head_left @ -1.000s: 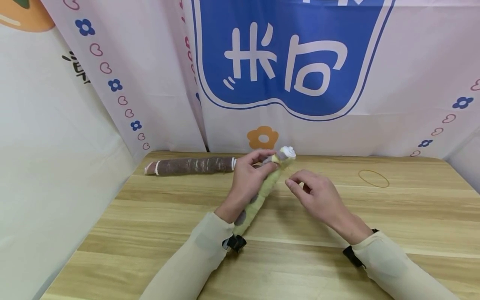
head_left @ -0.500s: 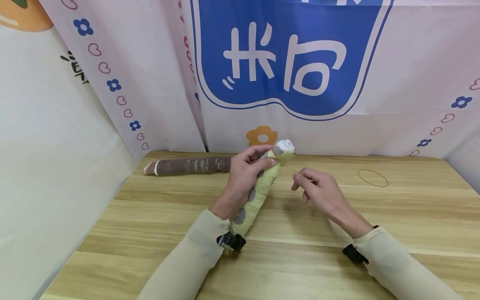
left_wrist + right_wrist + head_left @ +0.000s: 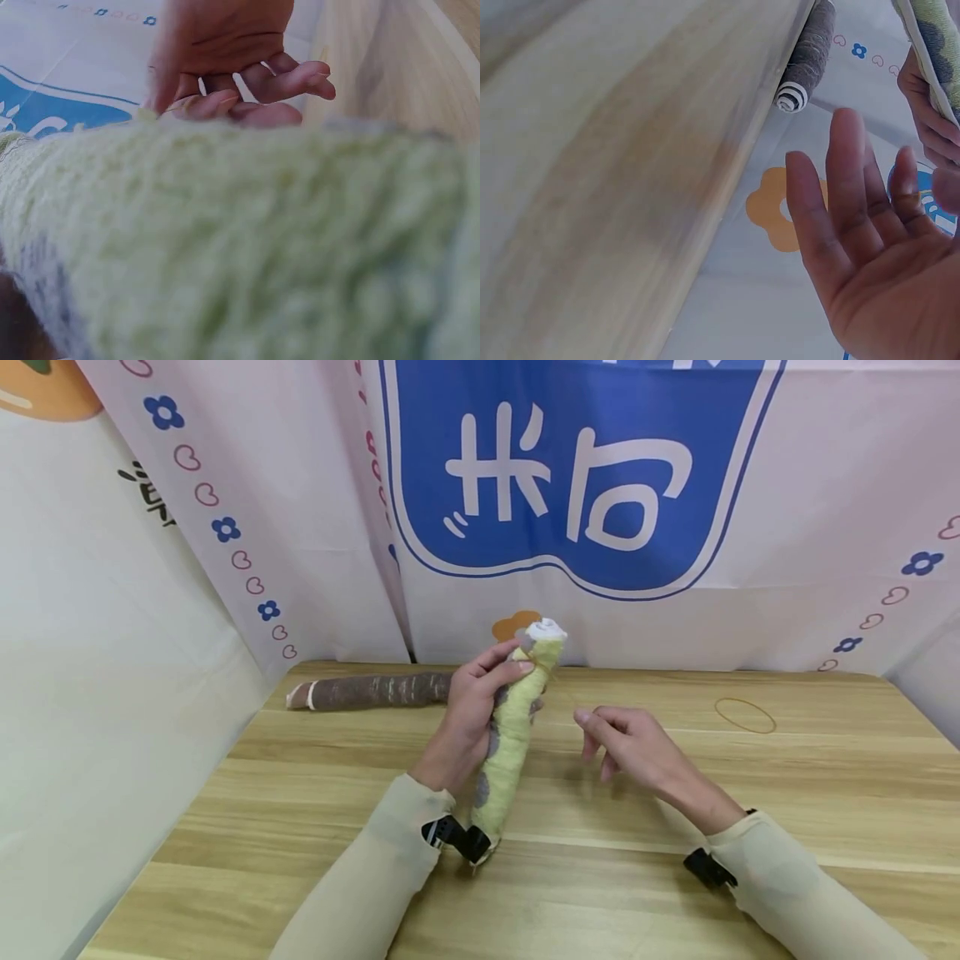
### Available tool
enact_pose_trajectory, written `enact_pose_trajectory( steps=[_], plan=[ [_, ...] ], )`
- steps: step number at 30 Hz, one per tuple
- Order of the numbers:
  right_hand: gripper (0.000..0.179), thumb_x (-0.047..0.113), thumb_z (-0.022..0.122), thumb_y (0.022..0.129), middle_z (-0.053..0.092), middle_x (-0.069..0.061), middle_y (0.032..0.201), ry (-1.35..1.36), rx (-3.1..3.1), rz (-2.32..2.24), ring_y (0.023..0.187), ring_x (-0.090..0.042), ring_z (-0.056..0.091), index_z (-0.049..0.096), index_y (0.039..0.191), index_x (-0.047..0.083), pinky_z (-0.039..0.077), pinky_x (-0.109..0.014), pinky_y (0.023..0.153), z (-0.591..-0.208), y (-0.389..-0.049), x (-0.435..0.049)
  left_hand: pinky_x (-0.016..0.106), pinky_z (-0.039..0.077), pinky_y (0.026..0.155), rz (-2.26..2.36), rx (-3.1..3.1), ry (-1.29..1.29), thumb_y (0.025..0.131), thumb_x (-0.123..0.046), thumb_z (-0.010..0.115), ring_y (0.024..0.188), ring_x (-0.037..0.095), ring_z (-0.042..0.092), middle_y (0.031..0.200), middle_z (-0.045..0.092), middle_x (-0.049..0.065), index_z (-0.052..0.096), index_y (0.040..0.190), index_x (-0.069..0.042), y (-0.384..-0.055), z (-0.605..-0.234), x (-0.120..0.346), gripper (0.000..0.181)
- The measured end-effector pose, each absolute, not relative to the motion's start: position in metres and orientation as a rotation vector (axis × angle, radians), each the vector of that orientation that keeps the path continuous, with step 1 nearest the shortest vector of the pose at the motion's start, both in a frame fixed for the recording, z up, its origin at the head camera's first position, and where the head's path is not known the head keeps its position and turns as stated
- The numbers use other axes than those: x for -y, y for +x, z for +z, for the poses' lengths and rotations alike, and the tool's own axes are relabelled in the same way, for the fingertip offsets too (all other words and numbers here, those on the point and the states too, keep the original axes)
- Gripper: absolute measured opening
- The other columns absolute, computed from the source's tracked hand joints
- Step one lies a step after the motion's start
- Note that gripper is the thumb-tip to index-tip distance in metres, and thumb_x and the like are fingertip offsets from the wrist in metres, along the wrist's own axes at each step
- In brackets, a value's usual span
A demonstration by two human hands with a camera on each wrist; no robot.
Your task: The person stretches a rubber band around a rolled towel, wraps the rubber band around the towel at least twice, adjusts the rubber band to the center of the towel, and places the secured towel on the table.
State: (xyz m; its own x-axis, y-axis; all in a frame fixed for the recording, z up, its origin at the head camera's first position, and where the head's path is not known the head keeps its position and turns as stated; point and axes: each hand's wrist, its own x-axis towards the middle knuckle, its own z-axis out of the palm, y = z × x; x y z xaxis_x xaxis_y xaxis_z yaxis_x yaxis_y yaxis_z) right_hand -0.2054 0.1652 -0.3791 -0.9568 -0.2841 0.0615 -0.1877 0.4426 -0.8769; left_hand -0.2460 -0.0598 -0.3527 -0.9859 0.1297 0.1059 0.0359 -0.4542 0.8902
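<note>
left hand curls round the rolled towel; right hand, otherwise loose, pinches the stretched rubber band: loop it with even tension, best.

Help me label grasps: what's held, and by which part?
The left grip holds the rolled yellow-gray towel near its white end. For the right grip, I cannot tell.

Spotted roll: yellow, grey dots, white end. Brown roll: white-striped. Elastic loop: amber.

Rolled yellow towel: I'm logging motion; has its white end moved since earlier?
Yes: up and left in the head view; its white end now overlaps the printed orange flower.
</note>
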Motion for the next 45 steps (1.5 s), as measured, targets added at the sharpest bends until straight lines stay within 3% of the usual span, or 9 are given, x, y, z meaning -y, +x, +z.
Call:
enact_pose_trajectory(
  steps=[6,13,16,21,27,31,35,40,45],
  plan=[
    [0.054,0.046,0.054,0.111,0.072,-0.009,0.082,-0.384,-2.593,-1.545,0.059,-0.032,0.068,0.065,0.079,0.004,0.058,-0.044,0.064,-0.380,-0.207,-0.166,0.034,0.062,0.064,2.714,-1.620,0.172,0.094,-0.003,0.075,0.081,0.023,0.070,0.122,0.067,0.015,0.072,0.132,-0.004,-0.248,-0.350,0.064,0.039],
    [0.049,0.046,0.056,0.111,0.070,-0.010,0.078,-0.480,-2.691,-1.509,0.061,-0.033,0.068,0.066,0.080,0.009,0.055,-0.042,0.064,-0.382,-0.206,-0.164,0.028,0.060,0.078,2.680,-1.948,-0.024,0.092,-0.006,0.081,0.096,0.019,0.070,0.118,0.074,0.008,0.079,0.121,-0.009,-0.253,-0.351,0.065,0.030],
    [0.037,0.035,0.060,0.110,0.069,-0.008,0.083,-0.653,-2.792,-1.518,0.063,-0.027,0.066,0.067,0.081,0.013,0.053,-0.036,0.059,-0.382,-0.204,-0.163,0.026,0.058,0.076,2.618,-2.069,-0.076,0.091,-0.005,0.081,0.092,0.017,0.068,0.109,0.073,0.007,0.079,0.119,-0.009,-0.254,-0.353,0.065,0.028],
    [0.012,0.008,0.073,0.100,0.065,-0.008,0.118,-1.114,-2.946,-1.556,0.077,-0.013,0.065,0.075,0.088,0.012,0.057,-0.028,0.063,-0.384,-0.204,-0.159,0.025,0.055,0.072,2.513,-2.190,-0.146,0.090,-0.005,0.082,0.087,0.016,0.065,0.103,0.071,0.005,0.081,0.117,-0.011,-0.256,-0.355,0.065,0.027],
    [0.019,-0.006,0.072,0.091,0.068,-0.009,0.122,-1.615,-2.774,-1.589,0.082,-0.011,0.066,0.077,0.093,0.012,0.057,-0.024,0.066,-0.384,-0.202,-0.158,0.027,0.055,0.075,2.381,-2.246,-0.136,0.091,-0.009,0.082,0.091,0.016,0.065,0.106,0.073,0.004,0.081,0.117,-0.014,-0.254,-0.354,0.061,0.026],
    [0.028,-0.010,0.061,0.094,0.071,-0.002,0.110,-1.579,-2.706,-1.655,0.080,-0.010,0.065,0.078,0.103,0.011,0.056,-0.022,0.066,-0.383,-0.203,-0.162,0.028,0.053,0.075,2.317,-2.289,-0.048,0.091,-0.010,0.081,0.092,0.017,0.065,0.107,0.074,0.003,0.081,0.116,-0.015,-0.250,-0.353,0.057,0.026],
    [0.033,-0.014,0.056,0.097,0.069,0.002,0.095,-1.478,-2.703,-1.651,0.066,-0.012,0.061,0.078,0.108,0.008,0.053,-0.023,0.057,-0.379,-0.205,-0.168,0.029,0.052,0.075,2.259,-2.328,0.112,0.091,-0.011,0.081,0.092,0.018,0.065,0.107,0.074,0.002,0.081,0.114,-0.016,-0.246,-0.352,0.054,0.024],
    [0.026,-0.007,0.056,0.104,0.074,0.003,0.088,-1.188,-2.703,-1.566,0.051,-0.017,0.060,0.078,0.113,0.006,0.053,-0.028,0.048,-0.373,-0.206,-0.176,0.029,0.052,0.076,2.220,-2.359,0.351,0.090,-0.012,0.082,0.092,0.017,0.065,0.108,0.075,0.003,0.081,0.115,-0.014,-0.243,-0.352,0.053,0.025],
    [0.019,0.003,0.062,0.107,0.076,0.002,0.080,-0.921,-2.699,-1.502,0.051,-0.022,0.062,0.077,0.118,0.004,0.052,-0.031,0.043,-0.367,-0.208,-0.182,0.027,0.053,0.071,2.184,-2.337,0.574,0.092,-0.009,0.080,0.088,0.016,0.065,0.110,0.074,0.004,0.079,0.118,-0.009,-0.239,-0.352,0.054,0.026]
  ],
)
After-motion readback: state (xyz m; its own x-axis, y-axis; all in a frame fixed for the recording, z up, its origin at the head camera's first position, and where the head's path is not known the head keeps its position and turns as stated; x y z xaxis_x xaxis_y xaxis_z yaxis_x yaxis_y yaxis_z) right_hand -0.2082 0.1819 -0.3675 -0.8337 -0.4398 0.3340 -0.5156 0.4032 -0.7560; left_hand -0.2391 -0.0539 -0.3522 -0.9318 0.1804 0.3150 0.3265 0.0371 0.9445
